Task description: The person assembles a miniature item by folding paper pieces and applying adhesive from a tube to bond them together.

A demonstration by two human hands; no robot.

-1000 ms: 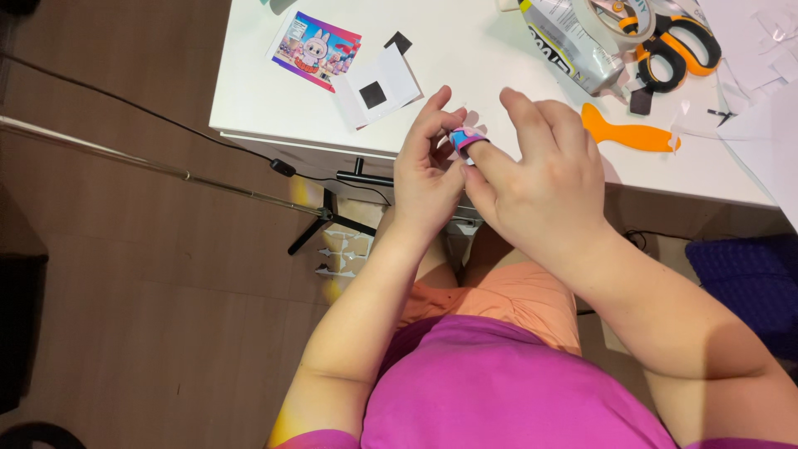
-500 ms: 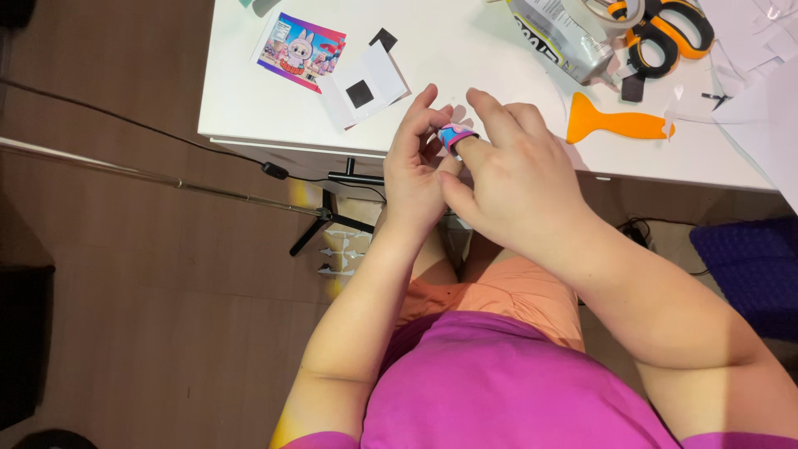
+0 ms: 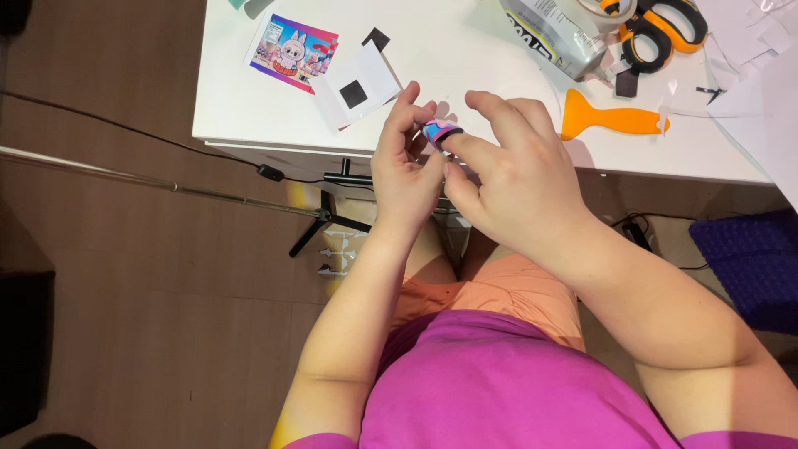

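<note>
Your left hand (image 3: 405, 170) and right hand (image 3: 511, 179) pinch small pink-blue piece (image 3: 439, 131) together, fingertips meeting at white table (image 3: 465, 50) front edge.

Bright, even indoor light from above, strongest on the white table (image 3: 465, 58), which verges on overexposure with little surface detail left. Soft, short shadows under the left hand (image 3: 407, 170) and right hand (image 3: 515, 179) at the table edge, and a faint one beside the orange scraper (image 3: 607, 118). Mild glare along the silver pouch (image 3: 553, 33) near the top. Much dimmer below table level: brown floor (image 3: 125, 291) muted, black in the far left corners. Reasonably sharp at centre, slight softness around the fingertips and the small pink and blue piece (image 3: 440, 131). Wide-angle stretch towards the edges, the table edge visibly slanted. Warm yellow colour cast low on the left arm.
</note>
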